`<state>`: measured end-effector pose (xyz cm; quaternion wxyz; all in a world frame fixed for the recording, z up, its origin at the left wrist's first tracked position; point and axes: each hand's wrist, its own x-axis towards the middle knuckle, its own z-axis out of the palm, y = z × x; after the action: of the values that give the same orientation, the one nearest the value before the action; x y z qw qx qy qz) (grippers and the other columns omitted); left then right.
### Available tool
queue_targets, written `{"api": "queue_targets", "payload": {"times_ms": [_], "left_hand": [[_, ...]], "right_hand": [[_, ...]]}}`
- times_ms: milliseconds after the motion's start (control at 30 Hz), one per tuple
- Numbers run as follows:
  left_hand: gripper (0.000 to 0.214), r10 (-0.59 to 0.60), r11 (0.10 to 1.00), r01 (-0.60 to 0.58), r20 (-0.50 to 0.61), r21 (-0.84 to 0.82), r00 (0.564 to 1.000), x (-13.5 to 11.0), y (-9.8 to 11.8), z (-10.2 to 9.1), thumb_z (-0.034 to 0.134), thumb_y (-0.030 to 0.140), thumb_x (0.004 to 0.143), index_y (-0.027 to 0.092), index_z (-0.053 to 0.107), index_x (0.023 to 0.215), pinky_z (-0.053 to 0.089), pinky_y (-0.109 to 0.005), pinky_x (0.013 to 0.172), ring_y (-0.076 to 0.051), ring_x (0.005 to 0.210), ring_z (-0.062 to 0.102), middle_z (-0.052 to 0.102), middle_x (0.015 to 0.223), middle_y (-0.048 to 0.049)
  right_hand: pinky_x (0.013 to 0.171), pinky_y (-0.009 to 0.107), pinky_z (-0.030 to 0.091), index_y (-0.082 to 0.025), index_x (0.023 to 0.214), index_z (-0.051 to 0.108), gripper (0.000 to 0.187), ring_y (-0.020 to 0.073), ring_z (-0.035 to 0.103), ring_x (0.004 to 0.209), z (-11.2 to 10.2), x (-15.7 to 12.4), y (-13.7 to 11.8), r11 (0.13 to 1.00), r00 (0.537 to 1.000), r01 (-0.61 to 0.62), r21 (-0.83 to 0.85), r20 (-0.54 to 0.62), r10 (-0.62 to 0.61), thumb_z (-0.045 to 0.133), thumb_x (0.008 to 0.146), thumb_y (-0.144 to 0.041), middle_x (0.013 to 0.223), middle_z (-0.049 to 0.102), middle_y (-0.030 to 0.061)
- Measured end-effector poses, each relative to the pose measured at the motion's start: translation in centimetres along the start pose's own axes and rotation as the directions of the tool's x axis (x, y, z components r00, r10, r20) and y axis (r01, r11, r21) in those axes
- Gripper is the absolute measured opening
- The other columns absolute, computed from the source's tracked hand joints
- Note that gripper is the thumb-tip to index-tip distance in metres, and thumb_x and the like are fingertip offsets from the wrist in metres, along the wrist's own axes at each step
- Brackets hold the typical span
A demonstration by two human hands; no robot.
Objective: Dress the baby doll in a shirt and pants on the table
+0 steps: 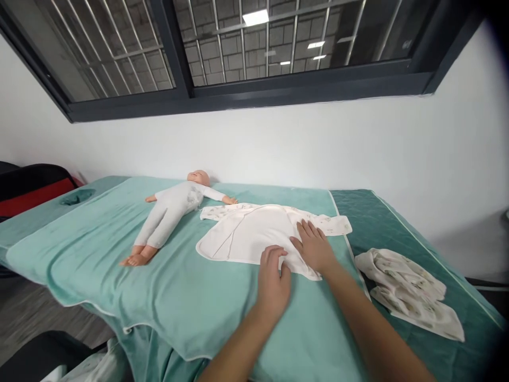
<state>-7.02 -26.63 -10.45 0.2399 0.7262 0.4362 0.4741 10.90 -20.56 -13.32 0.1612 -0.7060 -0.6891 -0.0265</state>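
While the right hand (314, 248) lies spread on the white cloth shirt (254, 231), stretched left to right on the soft green cover (178, 297), the left hand (274, 278) curls at the shirt's near edge, pinching or not, I can't tell.

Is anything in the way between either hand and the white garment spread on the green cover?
Nothing visible is: the right hand lies on the garment, and the left hand is at its near edge. The doll and crumpled cloth lie to either side.
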Motion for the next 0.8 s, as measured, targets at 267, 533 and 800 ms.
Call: {"api": "queue_targets", "payload": {"times_ms": [267, 533, 800], "left_hand": [[0.03, 0.136, 0.928, -0.186, 0.171, 0.324, 0.976, 3.2, -5.9, -5.9, 0.048, 0.009, 0.089, 0.019, 0.062, 0.113, 0.041, -0.051, 0.113, -0.024, 0.134, 0.049, 0.061, 0.133, -0.0092], [0.02, 0.213, 0.902, -0.3, 0.284, 0.311, 0.935, 4.6, -7.6, -9.3, 0.047, 0.019, 0.094, 0.019, 0.067, 0.089, 0.051, -0.041, 0.098, -0.02, 0.112, 0.06, 0.068, 0.112, -0.0081], [0.022, 0.187, 0.904, -0.245, 0.19, 0.35, 0.964, 1.7, -7.2, -11.9, 0.045, 0.022, 0.096, 0.019, 0.064, 0.085, 0.049, -0.046, 0.098, -0.021, 0.111, 0.057, 0.066, 0.111, -0.0079]], "right_hand": [[0.119, 0.048, 0.026, -0.01, 0.15, 0.041, 0.062, 0.0286, 0.03, 0.148, -0.4, -5.5, -2.1, 0.998, 0.997, -0.059, -0.03, -0.046, 0.057, 0.03, 0.101, -0.047, 0.159, 0.033, 0.0138], [0.118, 0.05, 0.028, -0.019, 0.152, 0.039, 0.06, 0.0268, 0.032, 0.147, -0.8, -13.8, -4.6, 0.988, 0.977, -0.154, -0.028, -0.156, 0.148, 0.025, 0.1, -0.043, 0.16, 0.033, 0.0067], [0.111, 0.062, 0.031, -0.036, 0.159, 0.015, 0.066, 0.0339, 0.038, 0.143, 0.5, -19.8, -7.0, 0.976, 0.922, -0.219, -0.001, -0.326, 0.207, 0.03, 0.096, -0.048, 0.157, 0.039, 0.0065]]}}
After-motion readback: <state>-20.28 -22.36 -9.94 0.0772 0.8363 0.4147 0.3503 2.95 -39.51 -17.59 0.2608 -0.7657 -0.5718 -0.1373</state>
